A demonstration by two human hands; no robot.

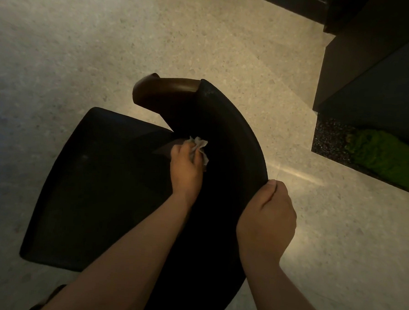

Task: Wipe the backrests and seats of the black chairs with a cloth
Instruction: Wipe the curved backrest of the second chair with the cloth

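Note:
I look straight down on a black chair. Its curved backrest sweeps from the top centre to the bottom right, and its seat spreads to the left. My left hand grips a crumpled white cloth and presses it against the inner face of the backrest, near where the backrest meets the seat. My right hand grips the outer top edge of the backrest, thumb on the rim. A brown wooden armrest curves off the backrest's far end.
Speckled beige floor surrounds the chair. Dark cabinetry stands at the top right, with a planter of green moss and dark gravel below it. A sandalled foot shows at the bottom left.

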